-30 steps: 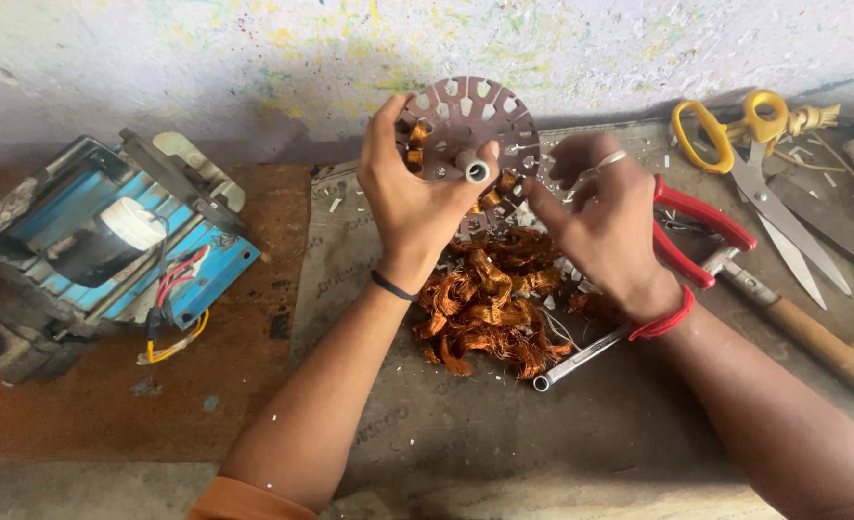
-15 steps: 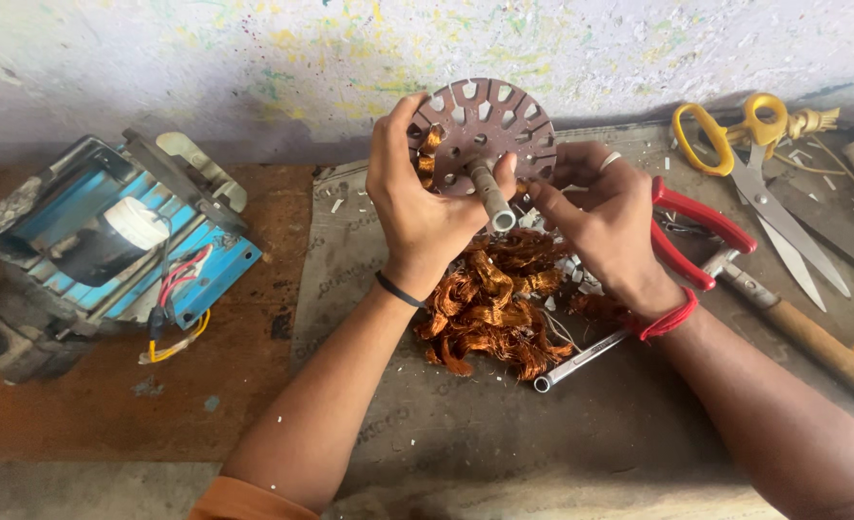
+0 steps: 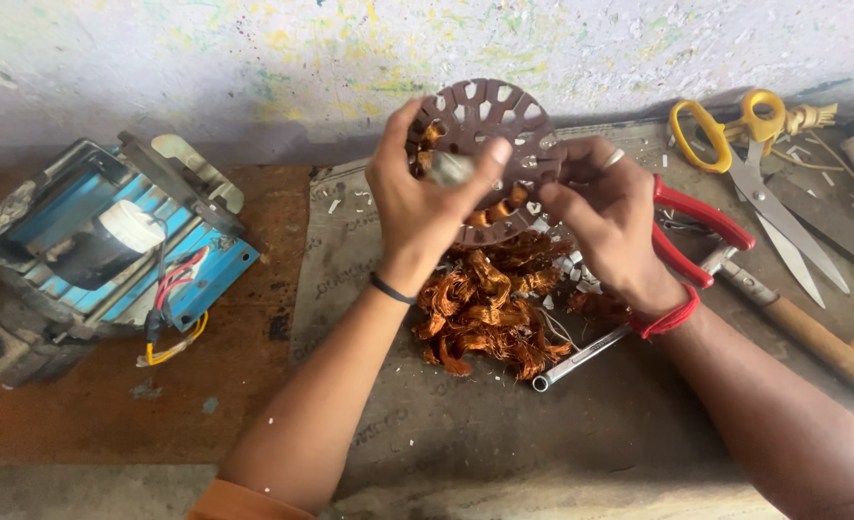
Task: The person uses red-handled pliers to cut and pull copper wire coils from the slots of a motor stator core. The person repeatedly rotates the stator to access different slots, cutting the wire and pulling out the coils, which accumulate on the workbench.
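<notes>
Both hands hold a round slotted motor core [image 3: 490, 154] up over the far middle of the tabletop [image 3: 504, 443], its flat face turned toward the camera and tilted a little back toward the wall; the left hand [image 3: 422, 207] is closed around its near-left rim, thumb pressed across the centre where a short metal shaft [image 3: 449, 169] juts out toward the viewer; the right hand [image 3: 605, 217] curls at the right rim, fingers bent onto the disc's lower right edge, a ring on one finger and a red thread at the wrist. The shaft's long axis points out of the disc face, between the two hands, nearer the left thumb. Just beneath the core lies a heap of stripped copper winding [image 3: 490, 308], with a spanner [image 3: 581, 356] at its right side; red-handled pliers [image 3: 692, 226] lie just behind the right hand; yellow-handled scissors [image 3: 754, 159] sit toward the far right corner; a blue motor housing [image 3: 109, 241] rests well apart at the left edge.
</notes>
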